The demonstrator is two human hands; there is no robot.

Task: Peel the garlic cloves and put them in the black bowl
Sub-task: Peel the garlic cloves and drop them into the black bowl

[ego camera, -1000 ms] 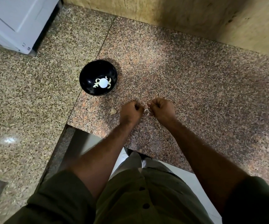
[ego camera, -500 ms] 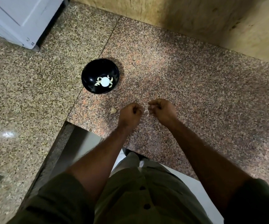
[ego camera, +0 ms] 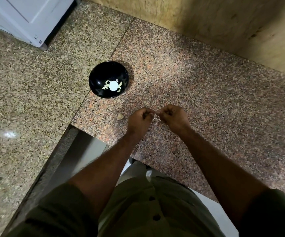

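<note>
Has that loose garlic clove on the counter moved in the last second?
No. The garlic clove lies at the same spot between the black bowl and the counter's front edge; only the camera shifted.

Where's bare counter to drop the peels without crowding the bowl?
Bare pink granite counter lies right of the right hand, up to the tan wall. Crowded: left of the left hand, where an unpeeled garlic clove lies before the round black bowl.

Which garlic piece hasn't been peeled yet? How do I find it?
Start at the black bowl on the pink granite counter. Just nearer the person, beside the left hand, lies one lone clove. Unlike the pale peeled cloves inside the bowl, it wears tan skin.
</note>
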